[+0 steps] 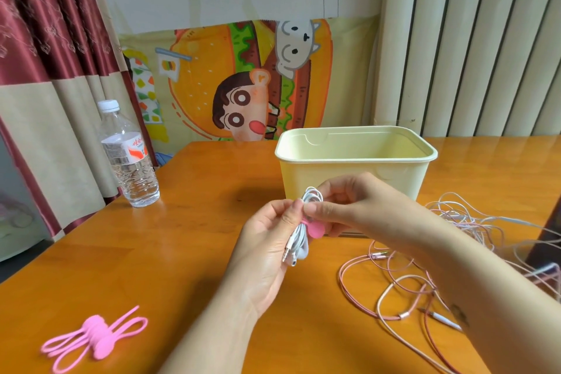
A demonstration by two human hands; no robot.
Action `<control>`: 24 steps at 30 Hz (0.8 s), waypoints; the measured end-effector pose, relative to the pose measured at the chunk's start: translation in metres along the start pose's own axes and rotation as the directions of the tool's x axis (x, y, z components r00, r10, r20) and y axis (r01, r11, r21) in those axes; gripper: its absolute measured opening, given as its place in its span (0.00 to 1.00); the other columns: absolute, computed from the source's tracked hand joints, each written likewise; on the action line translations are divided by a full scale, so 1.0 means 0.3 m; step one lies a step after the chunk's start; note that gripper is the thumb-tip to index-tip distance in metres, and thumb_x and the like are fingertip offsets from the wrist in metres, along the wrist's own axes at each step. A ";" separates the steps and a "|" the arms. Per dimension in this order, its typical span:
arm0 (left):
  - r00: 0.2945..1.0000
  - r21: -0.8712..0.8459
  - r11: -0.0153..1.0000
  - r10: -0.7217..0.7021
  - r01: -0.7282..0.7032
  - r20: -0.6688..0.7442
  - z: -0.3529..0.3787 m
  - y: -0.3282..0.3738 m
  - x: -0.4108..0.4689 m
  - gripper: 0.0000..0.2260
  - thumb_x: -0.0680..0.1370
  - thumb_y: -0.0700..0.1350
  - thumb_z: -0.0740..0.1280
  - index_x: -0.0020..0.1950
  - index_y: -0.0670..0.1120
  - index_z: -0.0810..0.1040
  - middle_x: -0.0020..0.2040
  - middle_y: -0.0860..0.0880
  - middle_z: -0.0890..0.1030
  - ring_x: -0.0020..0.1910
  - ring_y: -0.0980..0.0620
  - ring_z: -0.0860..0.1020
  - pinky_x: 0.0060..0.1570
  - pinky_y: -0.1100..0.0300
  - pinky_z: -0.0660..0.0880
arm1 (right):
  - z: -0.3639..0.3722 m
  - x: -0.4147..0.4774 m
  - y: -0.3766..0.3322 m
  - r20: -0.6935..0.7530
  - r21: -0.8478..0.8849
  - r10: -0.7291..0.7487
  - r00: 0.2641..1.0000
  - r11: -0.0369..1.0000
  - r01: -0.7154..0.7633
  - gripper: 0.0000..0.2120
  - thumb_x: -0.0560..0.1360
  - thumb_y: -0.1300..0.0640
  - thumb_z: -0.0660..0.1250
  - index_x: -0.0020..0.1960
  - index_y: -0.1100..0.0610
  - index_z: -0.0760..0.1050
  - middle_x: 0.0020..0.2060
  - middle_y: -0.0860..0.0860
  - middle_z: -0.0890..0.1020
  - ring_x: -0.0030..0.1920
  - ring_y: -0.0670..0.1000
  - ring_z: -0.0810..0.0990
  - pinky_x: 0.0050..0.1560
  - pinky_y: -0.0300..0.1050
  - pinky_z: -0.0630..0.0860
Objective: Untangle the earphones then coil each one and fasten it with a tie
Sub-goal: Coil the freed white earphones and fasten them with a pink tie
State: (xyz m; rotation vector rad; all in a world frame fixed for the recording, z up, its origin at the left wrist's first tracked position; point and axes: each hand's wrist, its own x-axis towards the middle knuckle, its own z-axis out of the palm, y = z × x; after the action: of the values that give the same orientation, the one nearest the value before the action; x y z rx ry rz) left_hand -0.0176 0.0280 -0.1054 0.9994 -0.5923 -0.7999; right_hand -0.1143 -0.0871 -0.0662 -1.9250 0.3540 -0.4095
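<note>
Spare pink silicone ties (pixel 91 335) lie well left of the cream plastic tub (pixel 306 174), toward the camera; tangled pink earphone cords (pixel 394 279) sprawl at its right. Just before the tub, the left hand (pixel 267 243) grips the coiled white earphone (pixel 300 232) while the right hand (pixel 349 206) pinches a pink tie (pixel 315 229) round its middle. Best to hold the coil squeezed and cinch snugly.

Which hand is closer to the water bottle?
The left hand. It holds the white earphones to the right of the water bottle; the right hand pinches the same earphones from their far side, farther from the bottle.
</note>
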 end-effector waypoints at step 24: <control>0.985 0.792 0.585 0.115 -0.172 0.128 -0.052 -0.094 0.043 0.04 0.79 0.49 0.64 0.51 0.54 0.78 0.49 0.57 0.80 0.47 0.57 0.77 0.48 0.67 0.72 | -0.115 0.078 -0.074 -0.567 0.229 -0.110 0.817 0.931 0.284 0.05 0.73 0.64 0.70 0.48 0.59 0.77 0.39 0.56 0.83 0.34 0.48 0.81 0.42 0.41 0.79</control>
State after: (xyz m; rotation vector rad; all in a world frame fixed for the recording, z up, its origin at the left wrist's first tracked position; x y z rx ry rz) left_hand -0.0072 0.0167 -0.1366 1.7381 -1.1352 -0.3837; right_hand -0.1073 -0.1172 -0.0306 -1.5143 0.4277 -1.1063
